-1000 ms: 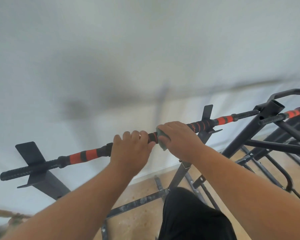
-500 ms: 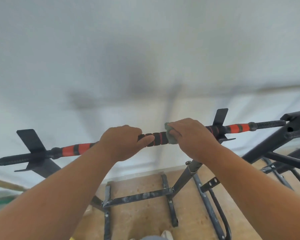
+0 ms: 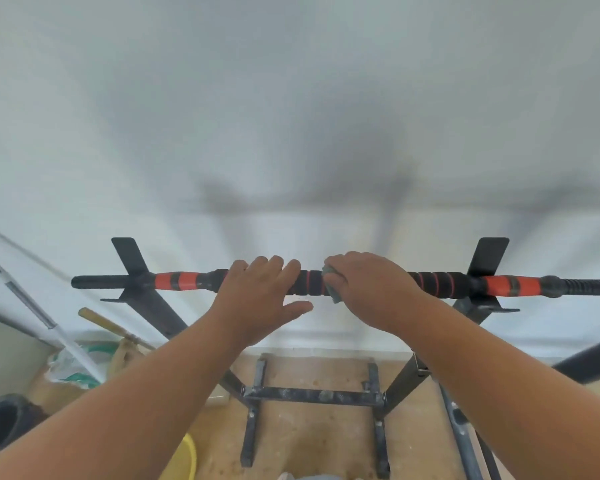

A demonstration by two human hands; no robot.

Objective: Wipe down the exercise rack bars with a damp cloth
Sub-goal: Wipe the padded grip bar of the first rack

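Head view, cloth under right hand grip, on bar

Rack base on speckled floor

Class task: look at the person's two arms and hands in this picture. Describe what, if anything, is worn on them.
Both arms are bare from the bottom edge of the frame to the fingertips: no sleeves show. The left hand and right hand wear no gloves, and no watch, bracelet or ring is visible on the sides shown.
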